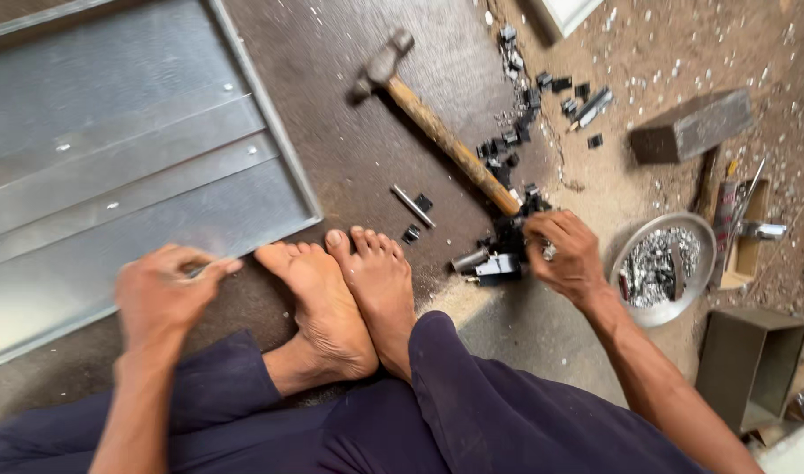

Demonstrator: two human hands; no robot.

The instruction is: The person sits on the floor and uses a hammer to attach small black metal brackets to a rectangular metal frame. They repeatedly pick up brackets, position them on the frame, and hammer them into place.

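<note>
My knees in dark blue trousers (472, 412) filled the bottom of the view, and my two bare feet (349, 290) rested side by side on the dark floor just beyond them.

I take the hammer (437, 132) as the landmark: it lay on the floor with its wooden handle running diagonally and its metal head at the far end, away from me.

My right hand (567, 254) was at the near end of the hammer's handle, fingers curled and pressed together over a pile of small black parts (503, 254), with a small silvery piece (549, 253) pinched at the fingertips. I could not tell whether the hand touched the handle itself.

More black pieces trailed along the right side of the handle toward the head. To the right of the hammer's near end, just beside my right wrist, sat a round metal bowl (665, 263) of small shiny bits. Farther right of the hammer lay a grey block (692, 125).

My left hand (169, 285) was well to the left of the hammer, beyond my feet, thumb and fingers pinched together on something small and blurred. It hovered at the near edge of a large grey sheet-metal panel (129, 158) that lay flat, left of the hammer's head.
</note>
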